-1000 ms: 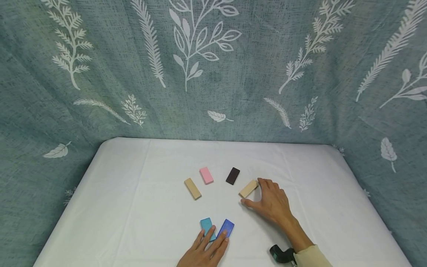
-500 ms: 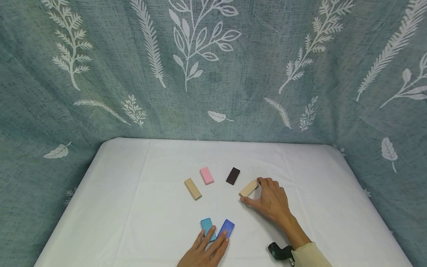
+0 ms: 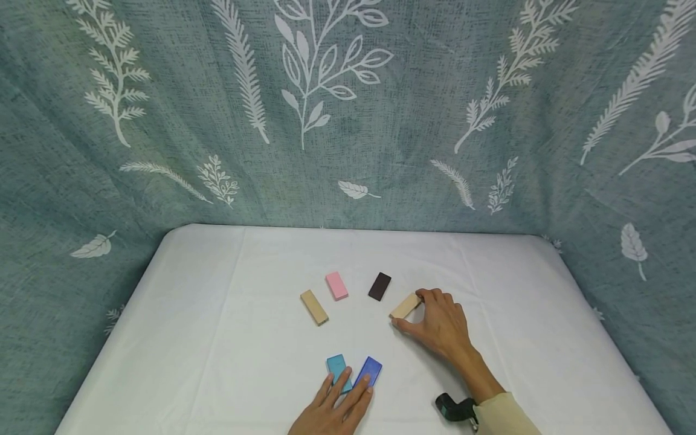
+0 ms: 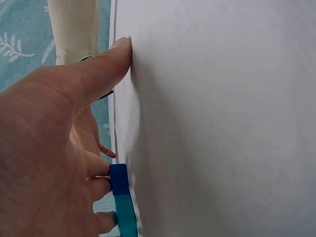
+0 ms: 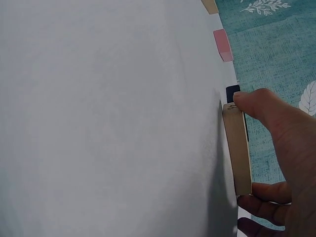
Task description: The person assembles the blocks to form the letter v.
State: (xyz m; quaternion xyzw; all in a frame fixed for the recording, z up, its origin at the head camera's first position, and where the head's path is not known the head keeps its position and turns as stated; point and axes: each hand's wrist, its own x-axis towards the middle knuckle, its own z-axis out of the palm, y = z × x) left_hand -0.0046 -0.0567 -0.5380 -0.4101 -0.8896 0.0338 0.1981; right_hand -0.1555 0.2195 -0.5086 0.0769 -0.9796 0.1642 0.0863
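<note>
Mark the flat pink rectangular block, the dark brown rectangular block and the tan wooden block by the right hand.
flat pink rectangular block (image 3: 336, 285), head view, middle of its top face.
dark brown rectangular block (image 3: 379, 286), head view, centre of its top face.
tan wooden block (image 5: 236, 152), right wrist view, middle of its long face.

A white tabletop (image 3: 217, 338) stands before a teal curtain (image 3: 380, 109) printed with white leaves. Toward its middle lie a pink block (image 3: 336, 285) and a dark brown block (image 3: 379, 286) side by side but apart, with a tan block (image 3: 314, 307) lying nearer the left edge, angled.
</note>
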